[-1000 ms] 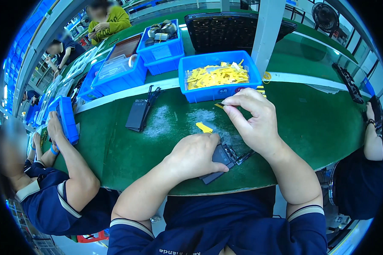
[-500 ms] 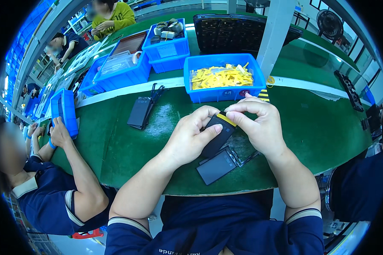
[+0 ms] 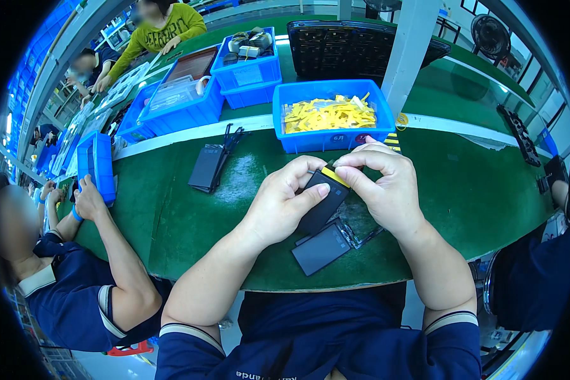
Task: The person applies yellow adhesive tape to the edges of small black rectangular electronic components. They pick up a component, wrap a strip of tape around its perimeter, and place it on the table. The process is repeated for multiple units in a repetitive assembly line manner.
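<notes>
A flat black battery pack [image 3: 322,208] is tilted up over the table, gripped along its left side by my left hand [image 3: 278,201], thumb lying across its face. Across its far end runs a yellow strip [image 3: 335,177]. My right hand [image 3: 386,185] pinches at that far end, thumb and forefinger closed at the strip; the fingertips partly hide what they grip. Just below, more flat black packs [image 3: 323,249] with thin dark leads lie on the green table. Another small stack of black packs [image 3: 206,167] with leads rests to the left.
Beyond my hands stands a blue bin [image 3: 335,142] full of yellow strips. Blue crates [image 3: 190,113] line the back left. A grey post [image 3: 406,60] rises behind the bin. At my left a co-worker's hand [image 3: 90,197] holds a blue tray [image 3: 106,174].
My hands and the battery pack have barely moved. The person in yellow-green at the far left has stretched an arm out over the table. A bit of another person appears at the right edge.
</notes>
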The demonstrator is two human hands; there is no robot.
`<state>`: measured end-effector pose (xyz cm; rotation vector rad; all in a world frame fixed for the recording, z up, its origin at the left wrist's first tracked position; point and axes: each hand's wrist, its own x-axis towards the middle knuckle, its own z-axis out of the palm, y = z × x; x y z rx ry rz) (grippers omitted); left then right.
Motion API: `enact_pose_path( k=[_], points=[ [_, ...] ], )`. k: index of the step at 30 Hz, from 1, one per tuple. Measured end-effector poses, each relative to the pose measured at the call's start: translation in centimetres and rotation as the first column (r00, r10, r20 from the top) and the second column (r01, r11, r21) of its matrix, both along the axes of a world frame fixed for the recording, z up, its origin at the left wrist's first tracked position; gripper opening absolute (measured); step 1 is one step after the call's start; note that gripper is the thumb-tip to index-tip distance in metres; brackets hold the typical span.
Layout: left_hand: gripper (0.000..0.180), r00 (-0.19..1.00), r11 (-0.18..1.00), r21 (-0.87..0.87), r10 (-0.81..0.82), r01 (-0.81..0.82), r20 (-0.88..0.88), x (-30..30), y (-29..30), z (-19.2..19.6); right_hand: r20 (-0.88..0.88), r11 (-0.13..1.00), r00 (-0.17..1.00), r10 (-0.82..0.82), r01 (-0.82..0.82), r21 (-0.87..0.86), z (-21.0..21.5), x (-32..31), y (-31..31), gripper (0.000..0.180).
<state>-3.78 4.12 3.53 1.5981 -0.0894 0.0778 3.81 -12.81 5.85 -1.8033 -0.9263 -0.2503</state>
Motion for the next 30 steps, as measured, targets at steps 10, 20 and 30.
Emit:
enact_pose_path(
  k=[10,20,30],
  points=[
    [0.025,0.996,0.909,0.408,0.083,-0.089,0.034,-0.6,-0.5,1.3,0.107,0.995,0.994,-0.038,0.047,-0.083,-0.5,-0.1,0.4,0.01],
    [0.024,0.984,0.984,0.136,0.095,-0.115,0.149,-0.2,0.1,0.4,0.442,0.985,0.895,-0.068,0.13,-0.112,0.1,0.0,0.0,0.012],
    [0.025,0.996,0.989,0.124,0.072,-0.078,0.046,-0.2,0.1,0.6,0.631,0.978,0.761,-0.152,0.207,-0.014,0.5,0.3,-0.3,0.018]
  ],
)
